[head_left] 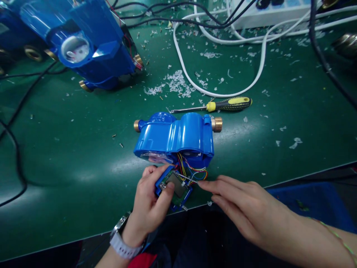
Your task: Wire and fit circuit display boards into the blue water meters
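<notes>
My left hand [153,197] grips a small circuit board module [178,188] with a grey display and blue frame, thumb on the display, at the table's front edge. My right hand [234,201] is closed on a thin metal tool [186,178] whose tip reaches the board's upper edge. Most of the tool's rear is hidden by the fingers. Coloured wires [199,174] run from the board to a blue meter housing [178,136] with brass threaded ends, lying just beyond my hands.
A yellow-and-black screwdriver [230,104] lies behind the housing. White cable [182,61], plastic scraps [178,83] and a white power strip [272,15] are farther back. More blue meters [97,44] stand at the back left. Black cables [18,160] cross the left side.
</notes>
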Action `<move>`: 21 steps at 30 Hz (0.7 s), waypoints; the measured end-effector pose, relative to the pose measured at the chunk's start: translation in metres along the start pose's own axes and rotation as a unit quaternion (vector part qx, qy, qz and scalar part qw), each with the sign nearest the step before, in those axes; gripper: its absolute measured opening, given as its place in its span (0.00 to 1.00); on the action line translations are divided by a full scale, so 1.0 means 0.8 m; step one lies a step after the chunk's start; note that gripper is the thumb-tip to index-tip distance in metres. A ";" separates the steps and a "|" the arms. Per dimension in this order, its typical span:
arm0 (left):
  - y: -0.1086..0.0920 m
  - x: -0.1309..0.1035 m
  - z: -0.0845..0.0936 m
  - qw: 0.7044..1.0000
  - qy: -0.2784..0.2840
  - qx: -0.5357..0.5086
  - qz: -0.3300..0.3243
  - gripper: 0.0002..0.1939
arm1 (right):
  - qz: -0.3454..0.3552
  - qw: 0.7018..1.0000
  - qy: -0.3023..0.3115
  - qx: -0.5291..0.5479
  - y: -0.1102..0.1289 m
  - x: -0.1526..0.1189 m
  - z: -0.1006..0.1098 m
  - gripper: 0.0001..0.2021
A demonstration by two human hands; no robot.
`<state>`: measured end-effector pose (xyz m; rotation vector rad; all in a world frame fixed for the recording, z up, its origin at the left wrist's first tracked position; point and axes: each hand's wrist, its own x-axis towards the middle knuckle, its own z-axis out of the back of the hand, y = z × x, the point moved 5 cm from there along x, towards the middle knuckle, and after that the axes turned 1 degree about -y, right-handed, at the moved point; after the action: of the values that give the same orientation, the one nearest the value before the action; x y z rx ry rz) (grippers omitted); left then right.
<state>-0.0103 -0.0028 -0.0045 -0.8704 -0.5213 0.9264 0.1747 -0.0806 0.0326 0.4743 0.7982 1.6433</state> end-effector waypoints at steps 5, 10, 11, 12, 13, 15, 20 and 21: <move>-0.003 0.000 0.001 1.000 -0.005 -0.013 0.007 0.15 | -0.036 0.993 -0.052 0.095 0.000 -0.008 -0.016 0.19; -0.001 -0.002 0.000 1.000 -0.003 -0.029 0.012 0.15 | -0.061 0.983 -0.092 0.144 0.002 -0.012 -0.030 0.16; 0.001 -0.002 0.000 0.999 -0.004 -0.032 0.014 0.15 | -0.063 0.985 -0.090 0.135 0.002 -0.013 -0.031 0.17; 0.002 -0.002 0.000 0.999 -0.005 -0.036 0.016 0.15 | -0.061 0.988 -0.085 0.115 0.002 -0.013 -0.031 0.17; 0.003 -0.002 0.000 0.999 -0.007 -0.038 0.019 0.15 | -0.056 0.992 -0.075 0.087 0.003 -0.013 -0.029 0.18; 0.003 -0.001 0.000 0.999 -0.008 -0.039 0.019 0.14 | -0.031 0.998 -0.058 0.017 0.005 -0.013 -0.022 0.20; -0.001 -0.001 0.001 1.000 0.000 -0.027 0.007 0.15 | 0.047 0.984 -0.024 -0.170 0.022 -0.009 0.005 0.26; -0.002 -0.001 0.001 1.000 0.002 -0.022 0.006 0.15 | 0.054 0.979 -0.020 -0.195 0.026 -0.008 0.009 0.27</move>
<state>-0.0102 -0.0036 -0.0029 -0.9153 -0.5355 0.9270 0.1666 -0.0865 0.0533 0.2749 0.4089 1.8325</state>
